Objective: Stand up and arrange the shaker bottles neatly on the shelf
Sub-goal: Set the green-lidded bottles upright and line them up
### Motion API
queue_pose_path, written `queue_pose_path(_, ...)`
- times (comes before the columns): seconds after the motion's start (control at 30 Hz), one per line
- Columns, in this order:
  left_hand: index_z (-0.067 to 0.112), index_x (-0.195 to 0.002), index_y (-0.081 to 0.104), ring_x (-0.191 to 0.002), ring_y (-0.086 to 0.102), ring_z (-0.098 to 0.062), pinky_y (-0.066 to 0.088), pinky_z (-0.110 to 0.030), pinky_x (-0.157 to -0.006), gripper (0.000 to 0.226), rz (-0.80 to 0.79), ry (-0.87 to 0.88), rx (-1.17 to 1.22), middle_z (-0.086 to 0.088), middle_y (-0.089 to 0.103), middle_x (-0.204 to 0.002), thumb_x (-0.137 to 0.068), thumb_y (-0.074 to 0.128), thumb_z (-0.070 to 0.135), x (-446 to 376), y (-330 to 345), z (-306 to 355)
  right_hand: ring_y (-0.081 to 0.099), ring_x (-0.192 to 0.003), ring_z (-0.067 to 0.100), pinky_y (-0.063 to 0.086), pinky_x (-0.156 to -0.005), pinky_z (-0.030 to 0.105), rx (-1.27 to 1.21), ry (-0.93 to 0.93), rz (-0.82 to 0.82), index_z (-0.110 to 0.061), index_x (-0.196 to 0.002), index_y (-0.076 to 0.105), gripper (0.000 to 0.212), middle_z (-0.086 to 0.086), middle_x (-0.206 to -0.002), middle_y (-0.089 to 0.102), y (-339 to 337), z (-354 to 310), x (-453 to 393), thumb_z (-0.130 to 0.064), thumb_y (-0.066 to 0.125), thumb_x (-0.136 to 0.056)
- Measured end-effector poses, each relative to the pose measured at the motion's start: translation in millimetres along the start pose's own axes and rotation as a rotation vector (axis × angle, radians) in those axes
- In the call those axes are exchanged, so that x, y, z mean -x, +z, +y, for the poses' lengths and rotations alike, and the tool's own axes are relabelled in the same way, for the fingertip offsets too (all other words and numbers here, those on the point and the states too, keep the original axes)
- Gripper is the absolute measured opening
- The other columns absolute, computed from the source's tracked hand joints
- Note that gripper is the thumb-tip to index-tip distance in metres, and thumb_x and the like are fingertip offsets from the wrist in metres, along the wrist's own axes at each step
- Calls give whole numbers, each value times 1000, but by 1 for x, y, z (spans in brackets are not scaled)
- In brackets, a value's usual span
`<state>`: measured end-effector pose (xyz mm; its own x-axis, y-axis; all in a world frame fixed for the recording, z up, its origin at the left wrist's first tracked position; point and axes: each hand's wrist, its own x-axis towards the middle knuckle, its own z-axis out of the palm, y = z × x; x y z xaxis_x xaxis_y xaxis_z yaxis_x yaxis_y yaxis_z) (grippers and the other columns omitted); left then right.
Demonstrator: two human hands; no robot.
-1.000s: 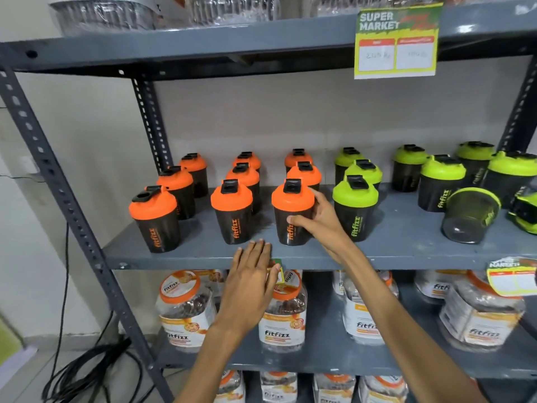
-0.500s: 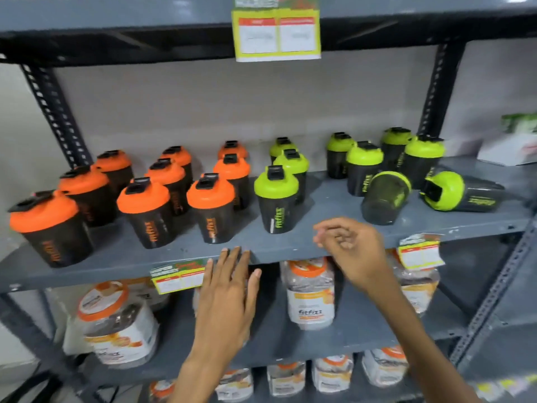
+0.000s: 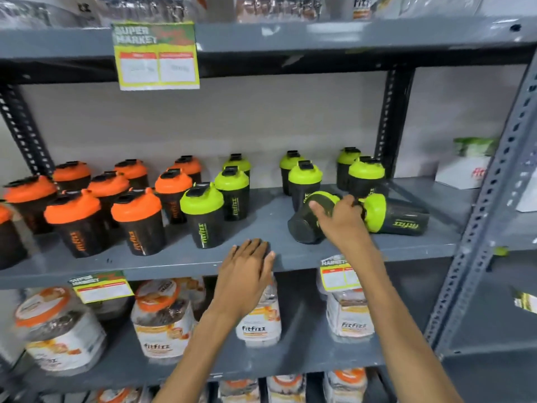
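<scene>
Right of centre, the right hand (image 3: 341, 221) wraps its fingers over a dark translucent green-lidded shaker bottle (image 3: 309, 218) lying tipped on the grey metal shelf (image 3: 261, 231), just beside a second toppled green-lidded bottle (image 3: 396, 215) at its right. At lower centre, the left hand (image 3: 247, 271) rests flat and empty, fingers together, on the shelf's front edge. Upright orange-lidded black shakers (image 3: 136, 221) fill the left of the frame, with upright green-lidded ones (image 3: 203, 213) in the middle.

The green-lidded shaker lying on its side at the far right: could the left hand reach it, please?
Probably not easily: the left hand rests on the shelf edge, and the right hand and another toppled shaker lie between.
</scene>
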<state>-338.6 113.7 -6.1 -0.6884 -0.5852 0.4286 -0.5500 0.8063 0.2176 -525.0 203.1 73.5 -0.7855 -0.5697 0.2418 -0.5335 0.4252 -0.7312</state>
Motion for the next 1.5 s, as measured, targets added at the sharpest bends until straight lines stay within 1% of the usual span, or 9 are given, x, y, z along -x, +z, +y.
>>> queue_pose_path(0.17, 13, -129, 57, -133, 49, -25, 33, -40, -112, 43, -34, -12, -55, -8, 61, -136, -106, 33, 41, -29, 10, 12, 39, -137, 44, 34, -108, 47, -77, 71, -120, 11, -149, -2, 116, 33, -148, 38, 10, 3, -11, -72, 47, -85)
queue_pose_path(0.43, 18, -149, 43, -149, 34, -18, 23, -39, -123, 52, -1, -22, -133, -3, 43, -158, -107, 23, 41, -25, 23, 8, 48, -129, 34, 37, -89, 32, -408, 134, -59, 1, -146, 19, 97, 21, -142, 47, 20, 26, -18, -51, 67, -79)
queue_pose_path(0.53, 19, -149, 43, -149, 34, -18, 23, -38, -122, 53, 13, -22, -150, -2, 42, -158, -107, 21, 42, -25, 24, 8, 53, -124, 33, 45, -98, 38, -502, 143, -31, -4, -148, 21, 104, 16, -134, 56, 19, 30, -13, -51, 68, -67)
queue_pose_path(0.63, 19, -149, 44, -149, 34, -17, 23, -38, -123, 54, 17, -23, -144, -2, 43, -158, -106, 21, 42, -24, 26, 8, 53, -127, 30, 45, -104, 47, -560, 70, 14, -17, -124, 39, 82, 13, -138, 55, 17, 27, -9, -49, 70, -56)
queue_pose_path(0.83, 18, -149, 44, -149, 35, -19, 23, -39, -123, 55, 23, -13, -157, -3, 43, -158, -106, 20, 43, -25, 27, 7, 46, -124, 26, 40, -89, 29, -317, -220, 271, -21, -144, 33, 97, 4, -135, 36, 27, 9, -9, -39, 73, -58)
queue_pose_path(1.07, 14, -143, 52, -143, 45, -24, 32, -42, -119, 61, 38, 5, -165, -8, 52, -151, -104, 16, 43, -22, 23, 9, 46, -122, 27, 39, -99, 25, -205, -355, 303, -16, -144, 32, 96, 6, -131, 34, 53, 12, -6, -29, 80, -62)
queue_pose_path(1.23, 10, -135, 61, -133, 56, -28, 41, -46, -113, 55, 80, 17, -164, -12, 61, -141, -104, 26, 39, -21, 24, 8, 45, -124, 29, 44, -104, 39, -224, -353, 311, -18, -144, 31, 99, 7, -131, 36, 57, 18, -2, -31, 84, -61)
queue_pose_path(1.37, 11, -138, 58, -136, 53, -28, 37, -45, -116, 55, 73, 4, -158, -11, 58, -145, -104, 25, 39, -21, 24, 10, 40, -131, 31, 43, -104, 44, -153, -344, 174, -21, -151, 21, 110, 8, -139, 33, 43, 25, 2, -37, 87, -64)
queue_pose_path(1.5, 17, -147, 47, -148, 38, -22, 24, -40, -122, 49, 22, -36, -119, -5, 45, -157, -107, 28, 38, -24, 24, 12, 44, -123, 29, 42, -102, 42, 38, -504, 231, -17, -145, 38, 83, 9, -132, 43, 7, 40, 6, -31, 80, -74)
